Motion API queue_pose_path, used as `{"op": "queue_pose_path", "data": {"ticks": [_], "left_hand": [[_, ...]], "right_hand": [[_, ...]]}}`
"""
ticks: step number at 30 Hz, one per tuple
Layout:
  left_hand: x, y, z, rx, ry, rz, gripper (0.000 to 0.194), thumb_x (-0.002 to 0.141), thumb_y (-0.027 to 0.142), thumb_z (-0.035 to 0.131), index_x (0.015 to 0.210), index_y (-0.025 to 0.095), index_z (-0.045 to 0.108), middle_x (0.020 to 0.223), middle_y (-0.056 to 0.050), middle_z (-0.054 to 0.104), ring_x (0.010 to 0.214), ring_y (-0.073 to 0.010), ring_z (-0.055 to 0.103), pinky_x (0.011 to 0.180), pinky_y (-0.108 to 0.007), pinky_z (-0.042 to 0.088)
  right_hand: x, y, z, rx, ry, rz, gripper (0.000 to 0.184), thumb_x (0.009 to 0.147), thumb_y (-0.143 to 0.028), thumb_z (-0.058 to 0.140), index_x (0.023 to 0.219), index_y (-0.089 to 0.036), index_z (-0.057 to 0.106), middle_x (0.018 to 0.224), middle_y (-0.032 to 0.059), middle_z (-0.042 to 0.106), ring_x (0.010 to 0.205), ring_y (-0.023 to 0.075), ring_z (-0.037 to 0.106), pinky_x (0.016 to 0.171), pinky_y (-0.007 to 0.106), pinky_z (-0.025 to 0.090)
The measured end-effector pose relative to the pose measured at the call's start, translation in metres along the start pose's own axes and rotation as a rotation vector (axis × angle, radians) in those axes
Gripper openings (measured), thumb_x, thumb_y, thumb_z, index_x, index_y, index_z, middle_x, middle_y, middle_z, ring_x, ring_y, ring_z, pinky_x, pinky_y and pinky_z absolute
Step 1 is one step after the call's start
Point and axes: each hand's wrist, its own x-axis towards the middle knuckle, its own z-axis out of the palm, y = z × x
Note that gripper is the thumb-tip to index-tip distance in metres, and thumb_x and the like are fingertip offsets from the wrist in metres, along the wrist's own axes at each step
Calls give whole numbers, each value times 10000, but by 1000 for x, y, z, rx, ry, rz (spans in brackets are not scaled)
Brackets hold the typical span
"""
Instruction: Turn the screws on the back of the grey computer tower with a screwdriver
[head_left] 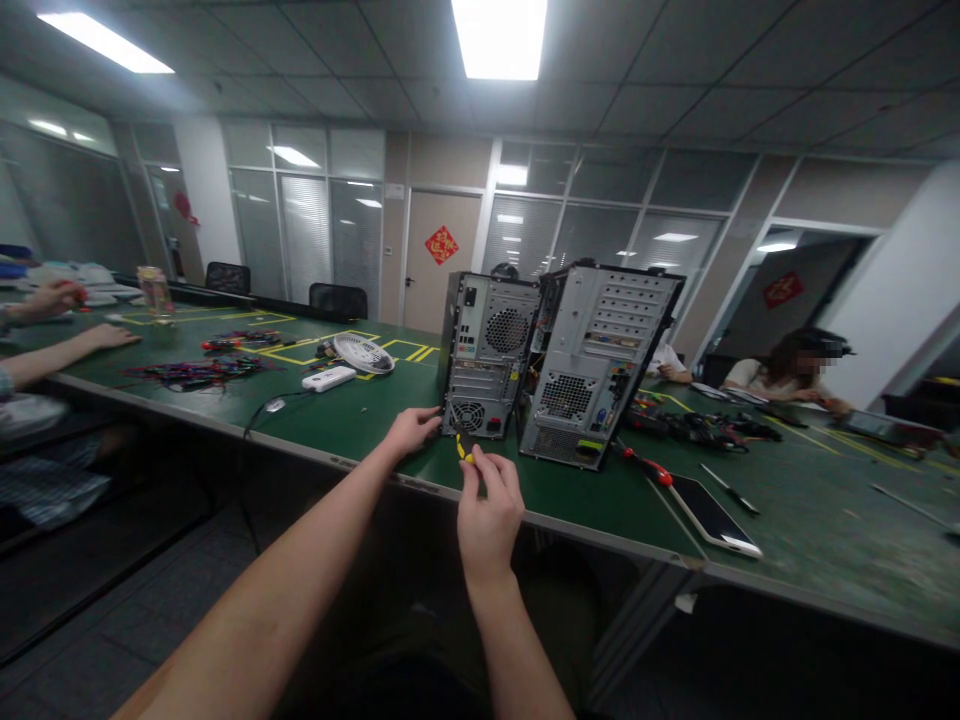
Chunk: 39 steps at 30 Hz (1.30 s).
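Observation:
Two desktop computer towers stand side by side on the green table, their rear panels facing me. In my right hand is a screwdriver with a yellow and black handle, pinched between thumb and fingers. Its shaft points up at the lower part of the left tower, near the power supply fan. My left hand rests by that tower's lower left corner, fingers stretched out against it. The right tower, with its frame exposed, is close beside it and untouched by either hand.
A phone, red-handled pliers and a thin tool lie on the right. Leftward are a white power strip, a white basket and cable bundles. Other people sit at both ends.

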Motion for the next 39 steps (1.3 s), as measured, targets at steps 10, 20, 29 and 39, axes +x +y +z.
{"op": "queue_pose_path", "data": {"ticks": [10,20,29,39], "left_hand": [[-1,1,0,16,-1,21,522,910,375,649,1370,129,680,891,-65,805,686,-183,673,699,-270,506],[-2,3,-1,14,7,26,503,911,349,646,1361,127,688,894,-66,807,678,-181,672,718,-275,509],[-1,1,-1,32,1,23,519,914,361,625,1373,127,680,896,-77,807,702,-197,687,708,-286,520],[0,1,0,24,-12,-6,519,925,337,618,1393,116,659,922,-86,806,702,-183,683,687,-270,510]], "right_hand": [[-2,1,1,48,-14,30,207,1009,-211,565,1101,-173,746,1039,108,690,952,203,691,853,332,579],[-2,1,0,13,-5,-19,275,1019,-164,518,1150,-180,759,1082,119,694,1006,208,682,904,352,568],[-3,1,0,-17,-21,45,214,1007,-250,606,1102,-158,773,916,60,612,744,153,632,708,278,534],[-4,2,0,-43,-34,29,226,1010,-252,604,1119,-154,776,922,63,650,741,144,616,685,257,507]]}}
